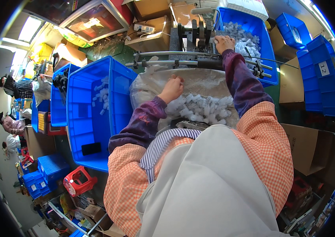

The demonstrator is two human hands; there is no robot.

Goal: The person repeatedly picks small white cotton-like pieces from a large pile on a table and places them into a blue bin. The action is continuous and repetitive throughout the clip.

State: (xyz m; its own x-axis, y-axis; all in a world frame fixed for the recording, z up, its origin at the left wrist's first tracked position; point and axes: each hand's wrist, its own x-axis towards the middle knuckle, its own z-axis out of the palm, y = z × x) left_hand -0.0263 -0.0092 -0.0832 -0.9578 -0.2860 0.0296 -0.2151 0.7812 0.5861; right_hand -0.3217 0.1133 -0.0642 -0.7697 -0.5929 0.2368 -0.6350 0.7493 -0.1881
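Right hand (224,43) at machine (201,36), left hand (171,89) curled, grip unclear

Free room above the white pieces (201,107) between the purple sleeves (140,121), metal rails (155,53) beyond, blue bin (120,91) at left.

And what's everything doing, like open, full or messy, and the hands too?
Left hand: fingers curled, above the pale sheet
Right hand: at the machine, grip unclear
Machine: can't tell if running
Pale sheet: wrinkled
White pieces: loose, heaped on the sheet
Left blue bin: open, some white pieces inside
Right blue bin: open, many white pieces inside
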